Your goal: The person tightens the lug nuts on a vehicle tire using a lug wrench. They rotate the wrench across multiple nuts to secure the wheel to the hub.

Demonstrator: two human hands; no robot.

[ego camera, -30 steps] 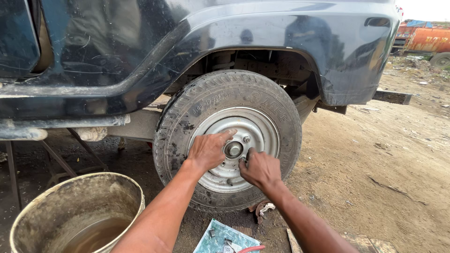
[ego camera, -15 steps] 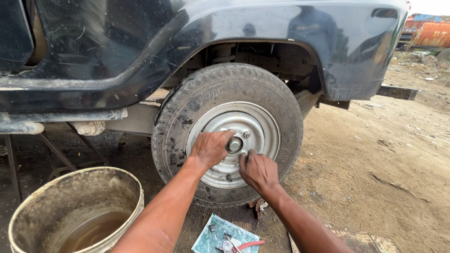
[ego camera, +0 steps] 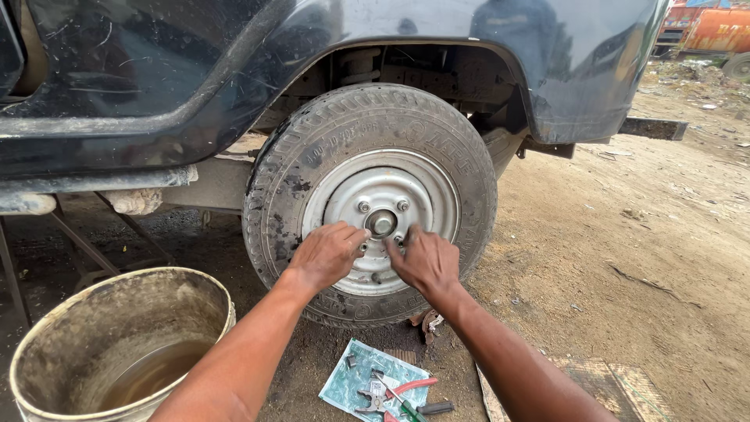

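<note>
Both hands have slid down off the hub cap [ego camera: 381, 223] of the grey steel wheel [ego camera: 380, 221] to its lower studs, the left hand [ego camera: 326, 254] pinching there and the right hand [ego camera: 426, 260] curled, what each grasps hidden.

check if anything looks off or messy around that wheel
Nothing is spilled. The tyre sidewall looks scuffed and dirty, pliers and small parts lie loose on a sheet on the ground, and the bucket holds murky liquid.
</note>
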